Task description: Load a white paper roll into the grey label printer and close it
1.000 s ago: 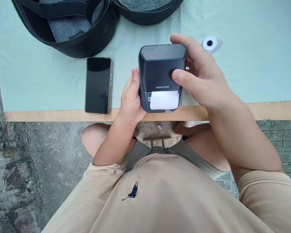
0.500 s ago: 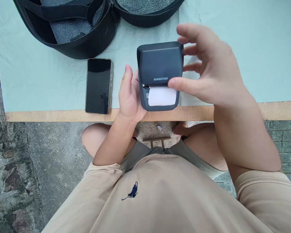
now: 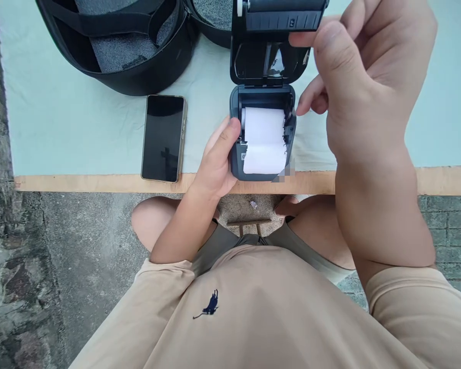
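Note:
A dark label printer [image 3: 236, 154] sits at the table's front edge with its lid [image 3: 280, 21] swung up and back. In its bay lies a white label roll [image 3: 264, 125], and a strip of the paper hangs over the front. My left hand [image 3: 218, 159] is closed around the printer's left side, thumb on the rim. My right hand [image 3: 363, 77] is at the lid's right edge, thumb and fingers bent around it. Its lower fingers hang beside the bay.
A phone [image 3: 163, 138] lies on the cloth left of my left hand. Behind it stands an unzipped black case [image 3: 146, 77] with grey foam inside. The wooden table edge [image 3: 100, 183] runs in front of my knees.
The printer's lid has swung up and away from me, exposing the label roll. My right hand rose with it; my left thumb has moved onto the printer's rim.

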`<state>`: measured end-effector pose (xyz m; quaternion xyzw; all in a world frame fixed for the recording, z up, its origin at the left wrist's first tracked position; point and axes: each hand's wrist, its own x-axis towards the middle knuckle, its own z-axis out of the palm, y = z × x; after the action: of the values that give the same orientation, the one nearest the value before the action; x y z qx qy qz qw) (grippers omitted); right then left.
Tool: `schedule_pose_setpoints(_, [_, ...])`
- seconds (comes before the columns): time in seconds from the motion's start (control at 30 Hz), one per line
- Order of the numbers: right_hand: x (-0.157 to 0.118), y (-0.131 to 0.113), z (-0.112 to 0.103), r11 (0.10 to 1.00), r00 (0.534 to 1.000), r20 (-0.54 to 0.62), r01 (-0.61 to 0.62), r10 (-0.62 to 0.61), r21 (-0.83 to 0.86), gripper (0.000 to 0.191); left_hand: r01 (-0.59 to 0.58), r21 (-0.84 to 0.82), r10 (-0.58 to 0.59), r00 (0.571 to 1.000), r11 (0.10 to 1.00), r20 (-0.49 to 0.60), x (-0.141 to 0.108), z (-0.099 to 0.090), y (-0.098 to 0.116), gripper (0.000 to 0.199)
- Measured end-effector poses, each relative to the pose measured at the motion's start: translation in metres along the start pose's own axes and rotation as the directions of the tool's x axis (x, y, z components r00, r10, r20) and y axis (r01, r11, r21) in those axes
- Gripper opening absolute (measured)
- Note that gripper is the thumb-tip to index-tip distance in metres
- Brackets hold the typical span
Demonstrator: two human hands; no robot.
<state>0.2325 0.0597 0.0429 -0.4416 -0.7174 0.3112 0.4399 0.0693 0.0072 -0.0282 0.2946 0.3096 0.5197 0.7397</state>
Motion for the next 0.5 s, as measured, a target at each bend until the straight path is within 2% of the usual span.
schedule_pose_setpoints(0.1, [-0.005,-0.008,-0.003,0.972,0.999,0.043,-0.019,0.030,-0.234,0.020,-0.012,0.006,0.012,1.000,1.000,0.002,0.001,-0.001,-0.002,0.038])
schedule_pose_setpoints(0.2, [-0.010,-0.020,-0.001,0.873,0.975,0.199,0.016,0.093,-0.487,0.008,-0.012,0.036,0.012,1.000,0.999,-0.001,0.001,0.000,-0.001,0.034])
schedule_pose_setpoints(0.27, [-0.013,-0.023,0.001,0.791,0.936,0.303,0.047,0.178,-0.610,0.017,-0.013,0.054,0.012,1.000,0.998,0.019,0.000,0.001,0.001,0.030])
schedule_pose_setpoints(0.3, [-0.013,-0.023,0.002,0.746,0.922,0.320,0.054,0.218,-0.664,0.022,-0.018,0.058,0.016,0.999,0.998,0.032,0.000,0.002,0.001,0.028])
schedule_pose_setpoints(0.37, [-0.014,-0.020,0.004,0.679,0.904,0.343,0.085,0.255,-0.729,0.028,-0.030,0.062,0.027,0.998,0.998,0.050,-0.001,0.003,0.003,0.024])
schedule_pose_setpoints(0.5, [-0.014,-0.011,0.006,0.720,0.927,0.342,0.132,0.153,-0.681,0.021,-0.032,0.070,0.028,0.998,0.997,0.058,-0.001,0.005,0.003,0.019])
